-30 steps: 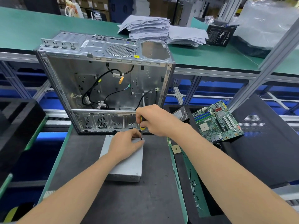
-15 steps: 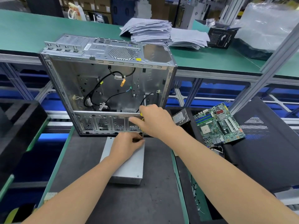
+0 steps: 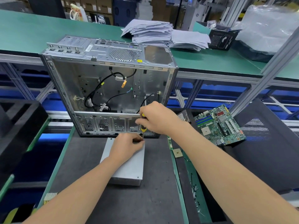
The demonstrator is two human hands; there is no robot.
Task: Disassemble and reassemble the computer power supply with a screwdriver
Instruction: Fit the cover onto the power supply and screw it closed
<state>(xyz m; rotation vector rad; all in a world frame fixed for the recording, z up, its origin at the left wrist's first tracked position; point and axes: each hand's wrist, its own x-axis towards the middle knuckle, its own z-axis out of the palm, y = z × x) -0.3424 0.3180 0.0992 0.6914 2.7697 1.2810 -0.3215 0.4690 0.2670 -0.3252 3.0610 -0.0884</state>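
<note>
A grey metal power supply lies flat on the dark mat in front of the open computer case. My left hand rests on its far part, with the fingertips curled at the screwdriver's tip near the far right corner. My right hand grips the yellow-and-black screwdriver, which stands nearly upright with its tip down on that corner. The screw under the tip is hidden by my fingers.
A green motherboard and a hard drive lie to the right, beside a black side panel. Several small screws sit in the green channel on the right. Paper stacks lie on the far shelf. A black foam tray stands left.
My right hand has turned on the screwdriver handle, so more of the yellow handle shows now. My left hand stays at the tip. The power supply has not moved.
</note>
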